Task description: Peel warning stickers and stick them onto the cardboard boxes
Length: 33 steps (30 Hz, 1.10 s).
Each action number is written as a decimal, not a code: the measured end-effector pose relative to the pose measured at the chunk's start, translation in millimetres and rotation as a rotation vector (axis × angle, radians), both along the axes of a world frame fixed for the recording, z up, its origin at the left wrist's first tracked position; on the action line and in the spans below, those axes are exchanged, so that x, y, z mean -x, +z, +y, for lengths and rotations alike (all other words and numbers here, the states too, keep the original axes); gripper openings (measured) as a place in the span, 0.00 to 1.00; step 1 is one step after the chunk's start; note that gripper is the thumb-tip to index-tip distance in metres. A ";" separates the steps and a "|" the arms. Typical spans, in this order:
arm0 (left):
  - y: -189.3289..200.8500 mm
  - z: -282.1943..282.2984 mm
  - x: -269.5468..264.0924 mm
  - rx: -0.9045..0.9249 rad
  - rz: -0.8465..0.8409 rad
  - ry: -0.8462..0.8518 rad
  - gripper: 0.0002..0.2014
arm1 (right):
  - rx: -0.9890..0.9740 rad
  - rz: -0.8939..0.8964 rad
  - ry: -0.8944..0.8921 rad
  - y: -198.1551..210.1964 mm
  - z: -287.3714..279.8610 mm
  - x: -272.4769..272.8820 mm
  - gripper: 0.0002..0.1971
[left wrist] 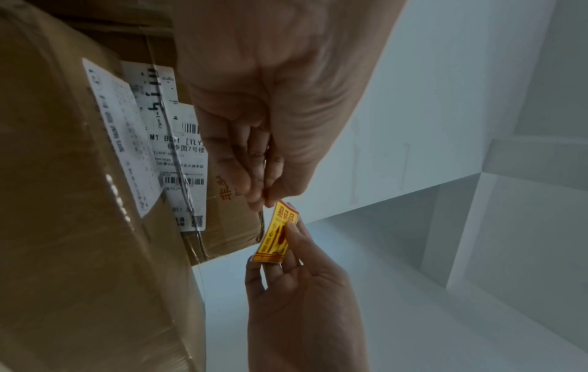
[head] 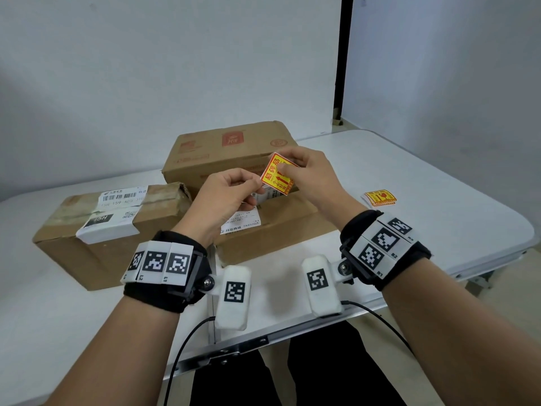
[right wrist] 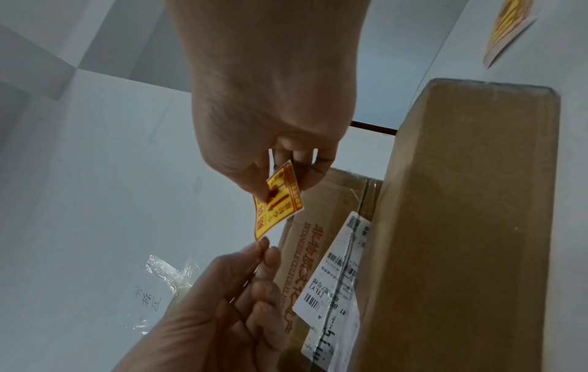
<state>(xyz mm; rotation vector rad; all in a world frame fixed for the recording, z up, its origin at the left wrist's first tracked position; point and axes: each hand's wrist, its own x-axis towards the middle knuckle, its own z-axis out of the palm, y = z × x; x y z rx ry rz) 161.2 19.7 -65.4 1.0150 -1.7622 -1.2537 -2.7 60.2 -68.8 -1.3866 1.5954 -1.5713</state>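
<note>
A yellow and red warning sticker [head: 277,174] [left wrist: 280,234] [right wrist: 277,201] is held in the air between both hands, above the front cardboard box [head: 287,227]. My right hand [head: 282,167] [right wrist: 280,181] pinches its upper part between thumb and fingers. My left hand [head: 259,190] [left wrist: 265,202] pinches one corner with thumb and forefinger. Behind stands a larger printed cardboard box [head: 231,150] [right wrist: 315,241], and a taped box with white labels [head: 111,227] sits at the left. Whether the backing paper has come off cannot be told.
A small pile of the same stickers [head: 380,197] [right wrist: 509,25] lies on the white table [head: 439,200] to the right of the boxes. The table's front edge [head: 263,341] runs just below my wrists. A white wall stands behind.
</note>
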 end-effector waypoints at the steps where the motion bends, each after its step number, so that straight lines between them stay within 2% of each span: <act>1: -0.4 0.3 0.5 0.002 -0.003 0.000 0.05 | -0.001 0.004 0.001 -0.3 -0.1 -0.2 0.11; 8: -3.0 4.4 5.3 -0.041 0.026 0.015 0.06 | -0.008 -0.013 -0.024 -1.8 3.1 -1.2 0.11; 13: -6.5 6.8 8.7 -0.062 0.086 0.040 0.06 | 0.008 0.058 -0.053 -2.5 6.5 -0.5 0.11; 17: -10.5 6.0 11.6 -0.079 0.155 0.091 0.05 | 0.022 0.397 -0.188 -0.1 6.0 -0.5 0.11; 18: -11.4 5.7 12.4 -0.080 0.165 0.098 0.05 | 0.034 0.415 -0.191 2.0 6.7 -1.2 0.09; 22: -13.6 5.0 17.3 -0.083 0.182 0.117 0.05 | 0.026 0.432 -0.146 6.2 8.5 -5.8 0.04; 27: -14.5 6.5 21.3 -0.081 0.185 0.097 0.05 | -0.024 0.327 -0.062 2.4 9.8 -6.4 0.05; 33: -13.4 10.3 21.5 -0.038 0.150 0.076 0.06 | -0.040 0.290 -0.054 0.9 7.9 -3.3 0.06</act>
